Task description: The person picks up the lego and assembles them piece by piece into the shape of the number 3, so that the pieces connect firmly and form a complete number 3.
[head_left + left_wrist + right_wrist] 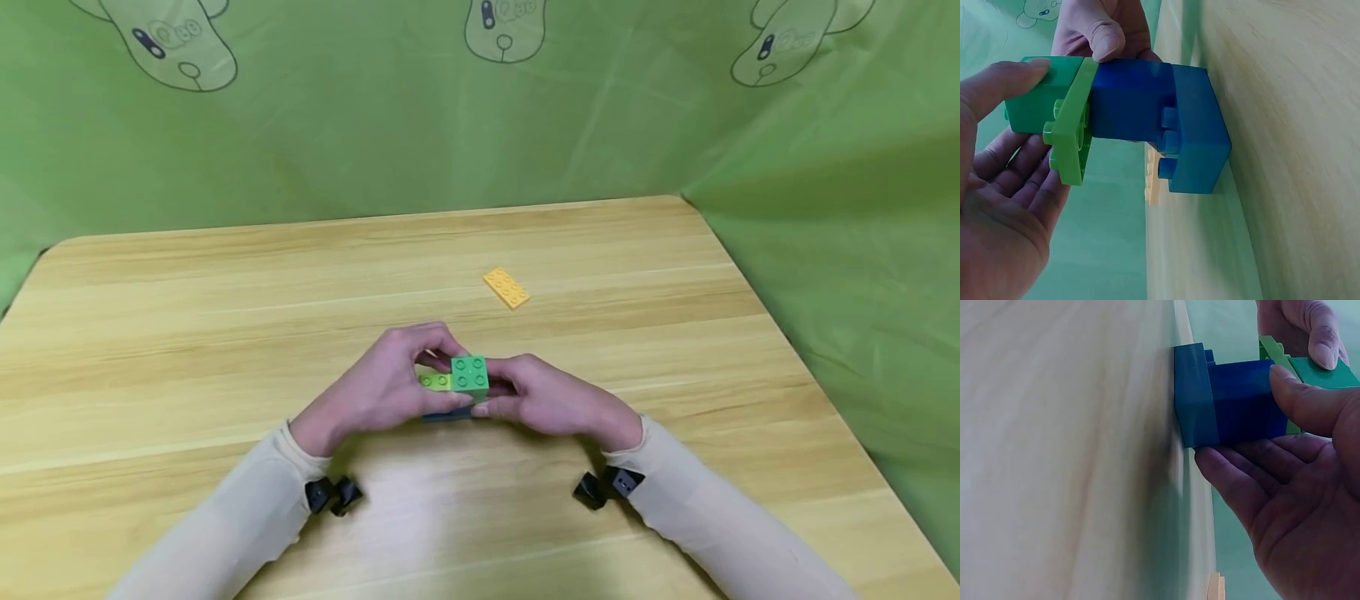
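Note:
Between the hands stands a stack of toy building blocks near the table's middle. Its top is a green brick (469,375), over a thin lime-green plate (1071,140). Below come a dark blue brick (1132,103) and a lighter blue brick (1200,134) at the table surface. The plate and the lowest brick stick out past the dark blue brick, showing studs. My left hand (386,379) pinches the green brick, thumb on its near side. My right hand (551,396) grips the dark blue brick between thumb and fingers, its thumb tip reaching the lime plate's edge.
A flat yellow-orange studded plate (506,287) lies behind the stack, slightly to the right. The wooden table (225,333) is bordered by a green cloth (375,142) at the back and right. Small black devices (333,496) sit at both wrists.

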`<control>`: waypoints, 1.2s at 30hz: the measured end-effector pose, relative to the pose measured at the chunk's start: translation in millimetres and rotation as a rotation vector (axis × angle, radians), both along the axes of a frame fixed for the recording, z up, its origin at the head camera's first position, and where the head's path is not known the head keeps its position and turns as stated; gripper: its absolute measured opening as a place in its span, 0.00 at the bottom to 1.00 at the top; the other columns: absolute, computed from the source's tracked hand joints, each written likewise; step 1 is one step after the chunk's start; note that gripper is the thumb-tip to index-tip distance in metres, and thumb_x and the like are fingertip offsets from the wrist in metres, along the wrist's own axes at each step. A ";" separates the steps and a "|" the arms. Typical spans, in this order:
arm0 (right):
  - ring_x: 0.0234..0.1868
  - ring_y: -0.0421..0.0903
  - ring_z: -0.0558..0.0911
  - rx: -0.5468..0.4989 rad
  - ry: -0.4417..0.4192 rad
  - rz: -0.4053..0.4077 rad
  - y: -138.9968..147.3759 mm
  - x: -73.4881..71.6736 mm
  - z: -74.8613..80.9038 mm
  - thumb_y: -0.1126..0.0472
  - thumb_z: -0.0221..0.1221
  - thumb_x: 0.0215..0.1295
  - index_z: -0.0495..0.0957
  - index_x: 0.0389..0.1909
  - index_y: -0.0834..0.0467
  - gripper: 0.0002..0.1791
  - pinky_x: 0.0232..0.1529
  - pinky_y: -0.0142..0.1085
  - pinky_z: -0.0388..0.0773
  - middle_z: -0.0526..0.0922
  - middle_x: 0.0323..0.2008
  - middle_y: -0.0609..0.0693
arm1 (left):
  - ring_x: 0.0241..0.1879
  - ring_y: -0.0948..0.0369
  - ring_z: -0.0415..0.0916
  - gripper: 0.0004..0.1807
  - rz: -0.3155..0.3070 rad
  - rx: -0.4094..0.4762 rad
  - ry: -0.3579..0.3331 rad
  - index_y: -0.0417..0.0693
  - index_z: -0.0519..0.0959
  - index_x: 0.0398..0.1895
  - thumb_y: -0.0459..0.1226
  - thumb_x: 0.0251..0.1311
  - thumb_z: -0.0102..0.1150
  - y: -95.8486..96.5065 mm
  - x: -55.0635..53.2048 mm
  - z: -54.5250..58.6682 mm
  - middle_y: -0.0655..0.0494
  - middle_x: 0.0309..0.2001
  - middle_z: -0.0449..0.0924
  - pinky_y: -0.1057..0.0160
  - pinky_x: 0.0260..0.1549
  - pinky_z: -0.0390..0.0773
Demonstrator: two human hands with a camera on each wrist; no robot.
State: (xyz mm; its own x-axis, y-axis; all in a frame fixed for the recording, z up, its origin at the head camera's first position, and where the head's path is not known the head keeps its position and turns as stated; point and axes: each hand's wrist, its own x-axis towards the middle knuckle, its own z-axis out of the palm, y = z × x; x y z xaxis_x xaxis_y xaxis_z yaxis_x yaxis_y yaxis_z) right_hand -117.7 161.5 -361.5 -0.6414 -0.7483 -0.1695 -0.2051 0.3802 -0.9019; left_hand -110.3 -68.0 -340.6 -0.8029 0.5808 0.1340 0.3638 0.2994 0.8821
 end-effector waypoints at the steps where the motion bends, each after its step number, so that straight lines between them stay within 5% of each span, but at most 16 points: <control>1: 0.52 0.39 0.80 -0.001 -0.004 -0.001 -0.1 -0.2 -0.5 0.66 0.61 0.68 0.73 0.61 0.62 0.21 0.55 0.35 0.77 0.81 0.53 0.46 | 0.42 0.61 0.79 0.14 0.000 -0.002 -0.010 0.47 0.82 0.38 0.35 0.48 0.76 -0.1 -0.2 0.2 0.61 0.39 0.80 0.61 0.44 0.81; 27: 0.51 0.39 0.80 0.005 0.008 0.012 0.6 0.3 -1.7 0.64 0.61 0.69 0.75 0.59 0.62 0.19 0.54 0.35 0.77 0.82 0.51 0.45 | 0.44 0.60 0.78 0.14 -0.011 -0.053 -0.031 0.47 0.80 0.38 0.35 0.50 0.75 0.0 1.6 2.2 0.59 0.40 0.80 0.61 0.41 0.81; 36: 0.56 0.39 0.79 -0.004 0.047 0.023 3.7 -2.1 -2.5 0.60 0.63 0.68 0.74 0.61 0.61 0.23 0.57 0.36 0.76 0.80 0.55 0.47 | 0.43 0.60 0.78 0.14 -0.019 -0.069 0.018 0.48 0.80 0.39 0.36 0.50 0.75 0.3 0.4 1.6 0.59 0.40 0.81 0.62 0.41 0.81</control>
State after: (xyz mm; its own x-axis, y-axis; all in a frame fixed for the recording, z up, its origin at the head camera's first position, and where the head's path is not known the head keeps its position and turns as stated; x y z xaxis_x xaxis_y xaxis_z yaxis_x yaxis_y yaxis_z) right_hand -119.7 165.2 -364.0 -0.6310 -0.7636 -0.1367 -0.2562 0.3714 -0.8924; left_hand -109.9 -67.7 -339.0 -0.7898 0.6039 0.1072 0.3850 0.3521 0.8531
